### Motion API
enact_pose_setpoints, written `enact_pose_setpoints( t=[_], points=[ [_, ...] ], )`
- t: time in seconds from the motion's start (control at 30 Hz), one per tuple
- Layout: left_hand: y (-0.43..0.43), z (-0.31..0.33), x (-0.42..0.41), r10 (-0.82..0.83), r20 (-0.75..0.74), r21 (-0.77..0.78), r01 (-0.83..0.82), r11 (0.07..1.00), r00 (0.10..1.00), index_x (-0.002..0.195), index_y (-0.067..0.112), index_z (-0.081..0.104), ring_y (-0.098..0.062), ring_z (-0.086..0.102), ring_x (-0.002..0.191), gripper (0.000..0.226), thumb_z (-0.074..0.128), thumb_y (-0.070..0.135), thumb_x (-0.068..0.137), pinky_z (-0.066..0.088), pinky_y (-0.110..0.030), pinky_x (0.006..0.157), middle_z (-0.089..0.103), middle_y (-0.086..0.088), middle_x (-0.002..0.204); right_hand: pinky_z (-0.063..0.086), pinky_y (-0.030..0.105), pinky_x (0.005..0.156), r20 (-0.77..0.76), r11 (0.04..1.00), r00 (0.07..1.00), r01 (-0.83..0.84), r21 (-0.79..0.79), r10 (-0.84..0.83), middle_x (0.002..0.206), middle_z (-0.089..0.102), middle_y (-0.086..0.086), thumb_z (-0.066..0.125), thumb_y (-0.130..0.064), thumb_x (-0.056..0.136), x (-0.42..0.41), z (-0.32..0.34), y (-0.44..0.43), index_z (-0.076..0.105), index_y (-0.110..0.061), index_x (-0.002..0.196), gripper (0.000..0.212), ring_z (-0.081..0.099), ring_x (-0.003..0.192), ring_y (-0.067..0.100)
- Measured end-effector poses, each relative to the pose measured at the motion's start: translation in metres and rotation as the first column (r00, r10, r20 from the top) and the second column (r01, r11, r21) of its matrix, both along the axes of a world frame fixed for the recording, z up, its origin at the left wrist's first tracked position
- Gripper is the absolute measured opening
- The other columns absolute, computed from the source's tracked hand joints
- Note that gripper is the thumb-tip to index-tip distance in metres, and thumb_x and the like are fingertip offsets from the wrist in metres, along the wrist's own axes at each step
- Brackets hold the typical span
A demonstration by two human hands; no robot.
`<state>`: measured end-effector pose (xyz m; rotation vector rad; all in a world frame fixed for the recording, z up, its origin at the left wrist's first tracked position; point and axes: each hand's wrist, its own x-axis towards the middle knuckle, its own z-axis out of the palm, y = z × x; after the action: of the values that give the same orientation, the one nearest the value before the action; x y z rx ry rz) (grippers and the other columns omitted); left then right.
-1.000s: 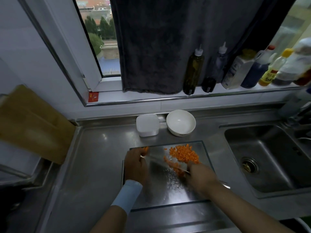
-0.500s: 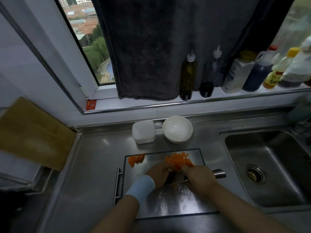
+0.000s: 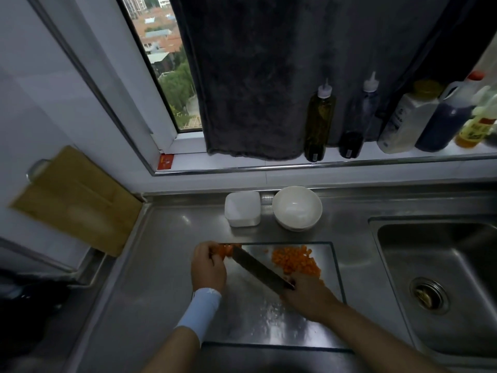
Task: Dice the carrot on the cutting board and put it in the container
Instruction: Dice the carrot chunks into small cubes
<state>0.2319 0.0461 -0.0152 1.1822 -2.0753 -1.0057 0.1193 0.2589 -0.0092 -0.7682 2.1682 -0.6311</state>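
Head view: the left hand [image 3: 208,265] curls its fingers round the uncut carrot [image 3: 224,250] at the far left corner of the board [image 3: 269,319]. The right hand [image 3: 306,294] is clamped on the handle of the knife [image 3: 258,267], whose blade runs slantwise up to that carrot. A pile of dice [image 3: 295,261] lies on the board's far right part, well apart from the left hand.

Most of the carrot looks diced, with only the small piece under the left hand left to cut. The container [image 3: 242,208] stands on the worktop [image 3: 166,265] behind the board, beside a bowl [image 3: 297,207]. No carrot shows in either, so the transfer looks not yet begun.
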Motion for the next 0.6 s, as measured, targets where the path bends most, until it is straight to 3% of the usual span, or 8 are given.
enact_pose_setpoints(
  t=[0.07, 0.13, 0.23, 0.37, 0.47, 0.57, 0.6],
  points=[
    [0.002, -0.010, 0.003, -0.054, 0.025, 0.049, 0.053, 0.997, 0.998, 0.081, 0.029, 0.057, -0.001, 0.055, 0.081, 0.029, 0.050, 0.002, 0.088, 0.045, -0.019, 0.073, 0.058, 0.009, 0.088, 0.051, 0.023, 0.062, 0.112, 0.998, 0.993, 0.051, -0.044, -0.046, 0.082, 0.067, -0.004, 0.053, -0.036, 0.093, 0.012, -0.006, -0.005, 0.061, -0.032, 0.096, 0.009, 0.064, 0.070, 0.009],
    [0.003, -0.018, 0.006, -0.153, 0.090, 0.072, 0.147, 0.986, 0.984, 0.085, 0.030, 0.059, -0.002, 0.056, 0.084, 0.033, 0.048, -0.002, 0.086, 0.043, -0.016, 0.075, 0.059, 0.010, 0.091, 0.048, 0.017, 0.054, 0.146, 0.994, 0.985, 0.096, -0.056, -0.087, 0.081, 0.067, -0.004, 0.052, -0.028, 0.095, 0.024, -0.012, -0.008, 0.058, -0.032, 0.105, 0.012, 0.061, 0.063, 0.006],
    [0.002, -0.023, 0.008, -0.275, 0.190, 0.105, 0.259, 0.960, 0.943, 0.087, 0.029, 0.057, -0.006, 0.056, 0.084, 0.038, 0.044, -0.007, 0.081, 0.043, -0.017, 0.073, 0.058, 0.011, 0.092, 0.043, 0.015, 0.050, 0.106, 0.989, 0.983, 0.147, 0.009, -0.147, 0.080, 0.062, -0.007, 0.050, -0.030, 0.097, 0.041, -0.020, -0.007, 0.053, -0.025, 0.100, 0.006, 0.058, 0.065, 0.005],
    [-0.021, -0.035, 0.005, -0.350, 0.277, 0.117, 0.331, 0.937, 0.895, 0.098, 0.032, 0.064, -0.007, 0.058, 0.099, 0.045, 0.046, -0.003, 0.077, 0.047, -0.026, 0.092, 0.062, 0.013, 0.109, 0.044, 0.024, 0.060, -0.016, 0.949, 0.951, 0.310, 0.059, -0.310, 0.088, 0.062, -0.003, 0.048, -0.035, 0.099, 0.049, -0.029, -0.006, 0.056, -0.019, 0.100, 0.017, 0.061, 0.081, 0.015],
    [-0.044, -0.043, -0.001, -0.385, 0.408, 0.008, 0.418, 0.908, 0.828, 0.099, 0.037, 0.066, -0.009, 0.058, 0.096, 0.037, 0.049, 0.012, 0.078, 0.049, -0.029, 0.090, 0.063, 0.014, 0.105, 0.045, 0.029, 0.073, -0.088, 0.910, 0.913, 0.405, 0.090, -0.398, 0.100, 0.066, 0.005, 0.049, -0.033, 0.099, 0.045, -0.028, -0.012, 0.058, -0.014, 0.103, 0.022, 0.063, 0.095, 0.023],
    [-0.065, -0.043, -0.010, -0.418, 0.554, -0.099, 0.556, 0.825, 0.720, 0.086, 0.038, 0.062, -0.013, 0.060, 0.085, 0.015, 0.048, 0.033, 0.086, 0.052, -0.032, 0.078, 0.065, 0.014, 0.092, 0.048, 0.032, 0.073, -0.104, 0.908, 0.909, 0.412, 0.078, -0.404, 0.097, 0.068, 0.005, 0.050, -0.032, 0.099, 0.044, -0.024, -0.023, 0.055, -0.019, 0.095, 0.014, 0.063, 0.087, 0.022],
    [-0.070, -0.043, -0.014, -0.442, 0.577, -0.101, 0.597, 0.796, 0.687, 0.081, 0.035, 0.060, -0.014, 0.059, 0.084, 0.020, 0.040, 0.037, 0.086, 0.051, -0.033, 0.077, 0.065, 0.014, 0.089, 0.047, 0.031, 0.071, -0.112, 0.913, 0.913, 0.402, 0.072, -0.393, 0.094, 0.067, 0.003, 0.050, -0.031, 0.099, 0.046, -0.022, -0.027, 0.053, -0.022, 0.096, 0.010, 0.061, 0.084, 0.020]
  ],
)
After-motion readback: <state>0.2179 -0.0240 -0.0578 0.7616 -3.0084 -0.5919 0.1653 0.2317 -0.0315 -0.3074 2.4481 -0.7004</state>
